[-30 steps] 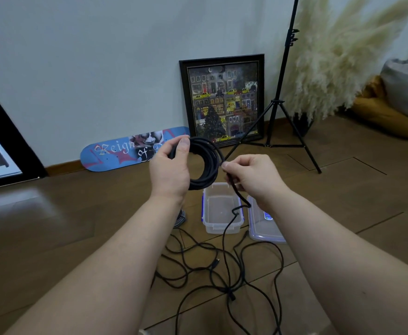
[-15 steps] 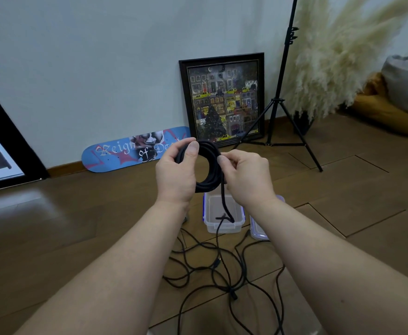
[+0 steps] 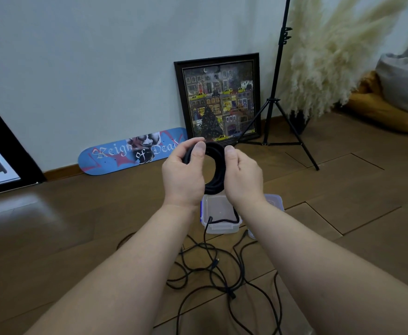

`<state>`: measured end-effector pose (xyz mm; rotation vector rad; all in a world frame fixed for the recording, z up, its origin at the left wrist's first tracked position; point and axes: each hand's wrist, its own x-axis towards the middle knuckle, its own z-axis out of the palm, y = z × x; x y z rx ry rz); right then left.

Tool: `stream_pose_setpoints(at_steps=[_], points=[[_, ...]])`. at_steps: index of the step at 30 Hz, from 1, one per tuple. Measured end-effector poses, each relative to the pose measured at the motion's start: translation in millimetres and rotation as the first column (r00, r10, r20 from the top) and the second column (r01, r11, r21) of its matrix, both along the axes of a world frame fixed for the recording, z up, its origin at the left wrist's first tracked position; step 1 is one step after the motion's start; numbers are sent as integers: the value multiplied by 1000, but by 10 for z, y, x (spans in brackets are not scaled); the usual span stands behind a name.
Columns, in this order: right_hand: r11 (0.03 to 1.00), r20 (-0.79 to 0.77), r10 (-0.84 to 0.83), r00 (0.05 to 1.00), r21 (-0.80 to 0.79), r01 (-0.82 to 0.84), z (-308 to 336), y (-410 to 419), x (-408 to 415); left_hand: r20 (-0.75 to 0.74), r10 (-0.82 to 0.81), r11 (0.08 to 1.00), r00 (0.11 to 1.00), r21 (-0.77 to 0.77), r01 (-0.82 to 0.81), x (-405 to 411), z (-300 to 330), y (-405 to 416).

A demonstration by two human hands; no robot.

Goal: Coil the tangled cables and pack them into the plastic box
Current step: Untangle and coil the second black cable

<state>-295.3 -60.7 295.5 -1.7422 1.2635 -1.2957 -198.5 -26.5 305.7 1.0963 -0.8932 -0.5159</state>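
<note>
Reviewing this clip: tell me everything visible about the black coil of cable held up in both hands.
The black cable coil is a thick round bundle of several matte loops with an open centre, held upright and facing the camera above the clear plastic box. The left hand grips its left side, thumb across the front; the right hand grips its right side. A loose tail hangs from the bottom, crosses the box and joins the loose cables on the wooden floor.

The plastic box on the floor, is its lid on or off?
Off. The plastic box stands open-topped under the hands, a black cable end draped across its rim; what looks like its lid lies beside it.
</note>
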Motion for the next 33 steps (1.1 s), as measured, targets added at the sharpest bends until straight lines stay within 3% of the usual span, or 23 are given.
stream_pose_setpoints(at_steps=[2, 7, 9, 13, 15, 19, 22, 25, 28, 31, 33], points=[[1000, -26, 17, 1000, -14, -18, -23, -1, 81, -41, 23, 1000, 999, -9, -24, 4, 27, -17], [940, 378, 201, 904, 184, -286, 29, 109, 187, -63, 69, 997, 996, -26, -71, -6, 90, -3], [953, 288, 210, 935, 152, -261, 41, 123, 157, -36, 55, 998, 998, -3, -55, -13, 71, -8], [986, -38, 161, 986, 47, -159, 76, 43, -3, 181, -4, 991, 984, 134, -21, -18, -2, 34], [986, -203, 154, 967, -28, -163, 90, -4, -95, 230, -38, 983, 972, 182, -4, 18, -28, 60], [943, -452, 181, 873, -173, -285, 112, -54, -208, 182, -163, 959, 970, 262, 112, 126, 14, 74], [903, -549, 225, 805, -192, -384, 131, -72, -239, 175, -254, 934, 951, 299, 194, 143, 45, 108], [887, -544, 254, 800, -200, -417, 129, -70, -227, 195, -231, 942, 953, 291, 169, 164, 35, 113], [904, -395, 328, 858, -131, -406, 89, -44, -204, 214, -139, 969, 967, 231, 88, 141, 33, 99], [918, 74, 392, 917, 32, -395, 92, 29, -152, 180, -19, 987, 983, 158, -9, 105, 34, 90], [933, 251, 322, 913, 78, -350, 80, 57, -89, 181, 42, 992, 983, 111, -63, 72, 31, 83]])
